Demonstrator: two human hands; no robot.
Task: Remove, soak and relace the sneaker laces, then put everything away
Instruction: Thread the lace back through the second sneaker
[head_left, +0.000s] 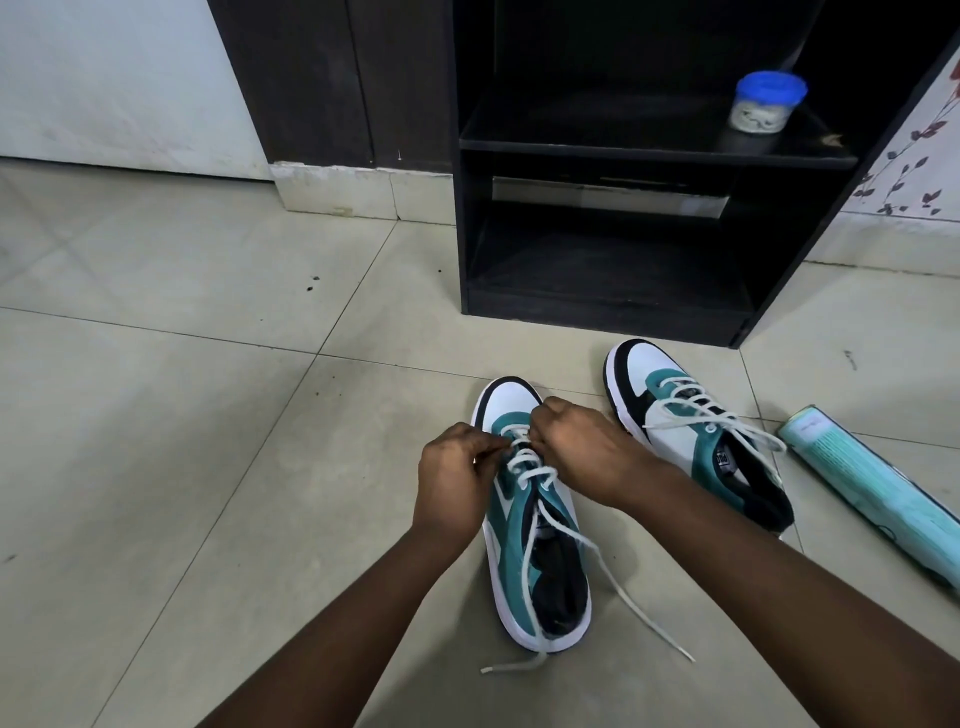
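Near sneaker (537, 525) flat on the tiled floor (182, 415), toe pointing away from me, heel closest. Its white lace (524, 467) is threaded through the eyelets, both loose ends trailing onto the floor past the heel. My left hand (457, 483) has fingers curled, pinching the lace at the lower eyelets near the toe. My right hand (582, 447) is fisted over the same spot, fingers curled round the lace. Second sneaker (696, 441) just right, laced, apart from the first. Teal roll (878, 488) lies further right. Beyond, black shelf unit (613, 291); blue-lidded jar (763, 106) on its upper shelf.
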